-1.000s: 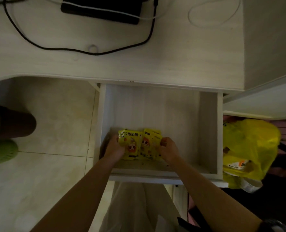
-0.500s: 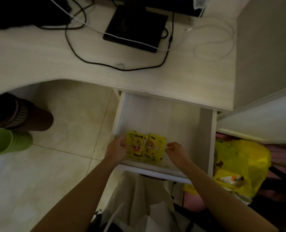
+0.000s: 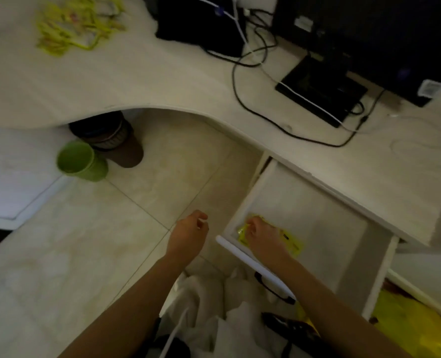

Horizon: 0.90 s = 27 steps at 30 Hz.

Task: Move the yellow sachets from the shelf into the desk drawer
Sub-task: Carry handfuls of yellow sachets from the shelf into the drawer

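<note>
Down at the drawer's (image 3: 255, 195) front corner, right hand (image 3: 262, 235) rests on the yellow sachets (image 3: 290, 242), fingers curled, grip unclear; left hand (image 3: 189, 232) loosely curled, empty — I'd lay them flat before letting go.

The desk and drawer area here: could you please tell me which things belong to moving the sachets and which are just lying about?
Part of the job:
- yellow sachets, lying in the drawer
- open drawer
- right hand, over the sachets
- left hand, outside the drawer, holding nothing

Just lying about:
- green cup
- brown bin
- black cables
- yellow bag
</note>
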### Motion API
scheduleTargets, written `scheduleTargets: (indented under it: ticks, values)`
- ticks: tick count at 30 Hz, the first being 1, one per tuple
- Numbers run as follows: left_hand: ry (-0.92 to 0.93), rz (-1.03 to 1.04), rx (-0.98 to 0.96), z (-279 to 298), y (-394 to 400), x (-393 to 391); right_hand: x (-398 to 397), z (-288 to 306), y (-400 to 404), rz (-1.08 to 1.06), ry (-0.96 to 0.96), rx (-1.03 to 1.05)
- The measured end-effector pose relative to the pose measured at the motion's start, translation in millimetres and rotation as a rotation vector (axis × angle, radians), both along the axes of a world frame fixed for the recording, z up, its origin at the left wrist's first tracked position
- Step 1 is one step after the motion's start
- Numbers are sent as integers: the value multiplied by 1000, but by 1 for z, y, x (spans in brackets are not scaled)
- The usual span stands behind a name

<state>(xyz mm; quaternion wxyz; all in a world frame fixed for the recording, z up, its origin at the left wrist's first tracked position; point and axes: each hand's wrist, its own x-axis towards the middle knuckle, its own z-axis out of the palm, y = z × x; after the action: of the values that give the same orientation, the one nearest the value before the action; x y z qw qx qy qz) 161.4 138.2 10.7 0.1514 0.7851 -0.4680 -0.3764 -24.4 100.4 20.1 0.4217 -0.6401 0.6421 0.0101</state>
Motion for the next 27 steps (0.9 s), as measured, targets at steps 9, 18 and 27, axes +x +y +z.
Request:
scheduleTargets:
  ticks: [9,18,27]
  values:
    - [-129,115,-70,15,53,137,144,13,11,242,-9,-84]
    - [-190,212,-90,23,66,256,264,18,4,349,-39,-124]
    - [-219,254,-143,41,-9,351,370,31,-78,429,-76,-213]
